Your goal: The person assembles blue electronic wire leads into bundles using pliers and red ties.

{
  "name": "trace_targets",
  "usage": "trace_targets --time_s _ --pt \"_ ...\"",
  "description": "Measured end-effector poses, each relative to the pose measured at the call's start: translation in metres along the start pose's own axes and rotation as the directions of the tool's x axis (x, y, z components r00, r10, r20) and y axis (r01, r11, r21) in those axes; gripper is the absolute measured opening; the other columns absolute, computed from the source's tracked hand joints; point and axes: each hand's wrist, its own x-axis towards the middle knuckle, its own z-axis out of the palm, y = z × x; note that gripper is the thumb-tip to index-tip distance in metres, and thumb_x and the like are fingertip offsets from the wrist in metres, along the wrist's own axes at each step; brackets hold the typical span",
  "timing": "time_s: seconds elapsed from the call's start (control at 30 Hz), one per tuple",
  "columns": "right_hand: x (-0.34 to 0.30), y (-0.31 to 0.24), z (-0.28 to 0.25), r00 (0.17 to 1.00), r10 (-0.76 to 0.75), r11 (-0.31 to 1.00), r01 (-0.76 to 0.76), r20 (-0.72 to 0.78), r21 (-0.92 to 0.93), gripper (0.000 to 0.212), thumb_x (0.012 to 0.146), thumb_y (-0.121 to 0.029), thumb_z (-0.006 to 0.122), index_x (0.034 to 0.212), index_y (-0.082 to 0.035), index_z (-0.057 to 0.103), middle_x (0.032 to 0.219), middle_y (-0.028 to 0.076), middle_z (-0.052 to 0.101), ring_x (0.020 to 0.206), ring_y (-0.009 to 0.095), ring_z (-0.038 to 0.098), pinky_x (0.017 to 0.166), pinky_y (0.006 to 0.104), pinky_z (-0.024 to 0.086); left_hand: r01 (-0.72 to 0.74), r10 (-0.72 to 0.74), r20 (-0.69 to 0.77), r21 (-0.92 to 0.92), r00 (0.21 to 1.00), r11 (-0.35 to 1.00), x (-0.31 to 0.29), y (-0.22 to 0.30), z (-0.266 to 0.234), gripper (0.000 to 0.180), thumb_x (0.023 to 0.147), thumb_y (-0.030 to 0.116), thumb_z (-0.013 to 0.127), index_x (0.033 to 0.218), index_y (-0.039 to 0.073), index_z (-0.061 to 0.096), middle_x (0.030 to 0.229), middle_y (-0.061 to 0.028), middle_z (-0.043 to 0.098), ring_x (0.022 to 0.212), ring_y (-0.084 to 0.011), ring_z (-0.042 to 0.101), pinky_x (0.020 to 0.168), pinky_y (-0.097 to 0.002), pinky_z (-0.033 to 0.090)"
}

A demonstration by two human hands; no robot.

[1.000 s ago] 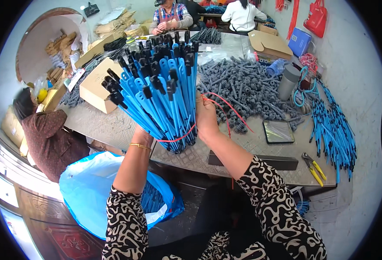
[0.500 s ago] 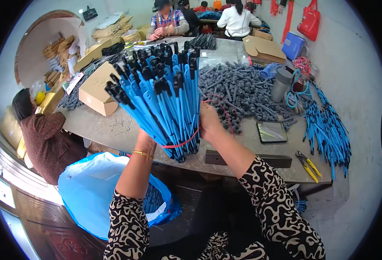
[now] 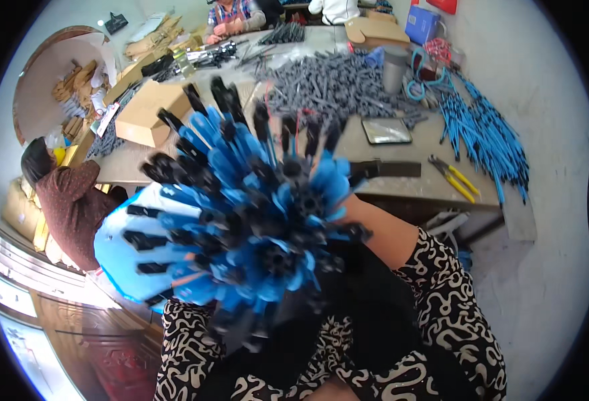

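Covering part of the worktop's (image 3: 422,150) near edge in view, flared bundle of blue, black-tipped strips (image 3: 254,220), tips toward camera, hands hidden behind it, hold cannot be told, bare surface around pliers (image 3: 448,170) at right, blue bag (image 3: 124,250) left.

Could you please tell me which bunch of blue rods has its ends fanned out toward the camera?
The large bunch at the picture's middle, its black tips spread toward us; the bunch on the right lies at the end of the table.

Blue rods (image 3: 241,215), black tips (image 3: 282,256), cream-swirled sleeves (image 3: 452,304)
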Motion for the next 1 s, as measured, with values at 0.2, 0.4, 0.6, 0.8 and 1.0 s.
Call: trace_targets --time_s 0.2,0.4,0.6,0.8,1.0 --pt "-0.092 0.065 -0.036 0.978 -0.116 0.972 0.148 0.175 -0.185 0.019 0.089 -0.021 0.052 0.088 -0.003 0.059 0.077 0.005 0.057 0.069 0.017 0.054 0.066 0.0287 0.043 -0.139 0.155 0.219 -0.088 0.963 0.986 -0.003 -0.157 0.037 0.042 0.09 0.025 0.05 0.126 0.004 0.046 0.115 -0.0117 0.056 0.102 -0.0217 0.056 0.088 -0.0356 0.047" --pt "-0.134 0.072 -0.085 0.921 -0.368 0.865 0.389 0.126 -0.316 0.027 0.092 -0.022 0.046 0.075 -0.003 0.054 0.075 0.011 0.05 0.072 0.026 0.051 0.065 0.0326 0.041 0.821 -0.801 -0.24 0.336 0.548 0.461 0.03 -0.139 0.121 0.035 0.089 0.018 0.052 0.121 0.001 0.052 0.108 -0.0085 0.06 0.096 -0.016 0.057 0.083 -0.0295 0.047" --pt "-0.14 0.07 -0.107 0.928 -0.322 0.869 0.369 0.189 -0.331 0.025 0.091 -0.02 0.046 0.075 -0.002 0.054 0.077 0.011 0.05 0.076 0.027 0.051 0.067 0.0344 0.041 0.843 -0.898 -0.279 0.514 0.341 0.16 0.059 -0.163 0.149 0.029 0.091 0.019 0.05 0.11 -0.002 0.058 0.104 -0.0056 0.061 0.093 -0.0122 0.056 0.081 -0.0254 0.046" --pt "-0.157 0.054 -0.123 0.962 -0.054 0.94 0.139 0.267 -0.312 0.021 0.085 -0.018 0.051 0.075 0.0 0.054 0.079 0.012 0.051 0.08 0.027 0.052 0.068 0.0364 0.042 0.904 -0.961 -0.249 0.427 0.122 0.004 0.046 -0.194 0.15 0.029 0.088 0.022 0.052 0.104 -0.002 0.059 0.1 -0.0037 0.062 0.089 -0.0112 0.056 0.081 -0.0257 0.046" --pt "-0.186 0.086 -0.277 0.974 0.072 0.873 -0.166 -0.215 -0.459 0.028 0.087 -0.022 0.046 0.096 -0.002 0.063 0.095 0.009 0.065 0.073 0.019 0.061 0.065 0.0307 0.048 0.782 -0.873 -0.311 0.611 0.376 0.119 0.083 -0.253 0.091 0.027 0.085 0.025 0.054 0.092 -0.001 0.062 0.087 -0.0074 0.065 0.08 -0.0181 0.059 0.075 -0.0311 0.047"
